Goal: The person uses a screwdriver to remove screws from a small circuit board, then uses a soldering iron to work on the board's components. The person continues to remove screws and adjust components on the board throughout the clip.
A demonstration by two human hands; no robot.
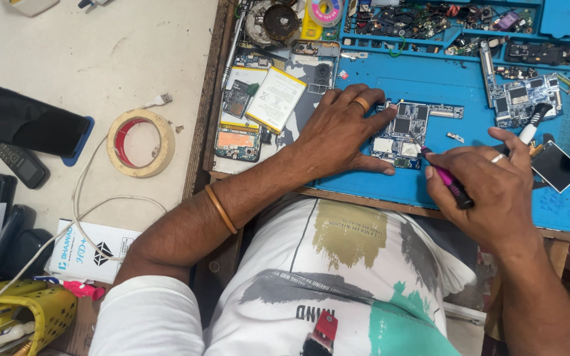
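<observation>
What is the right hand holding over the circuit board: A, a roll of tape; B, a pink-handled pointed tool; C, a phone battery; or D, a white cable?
B: the right hand grips a pink-handled tool, its thin tip touching the circuit board.

Bright, even light, soft shadows, sharp focus, slight edge distortion.

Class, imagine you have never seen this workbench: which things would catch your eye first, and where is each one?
First, the bright blue mat across the bench, where the left hand pins down a small circuit board at its centre. Just right of the board, the right hand holds a pink-handled tool, tip on the board. Far left, a roll of tape lies on the pale table.
</observation>
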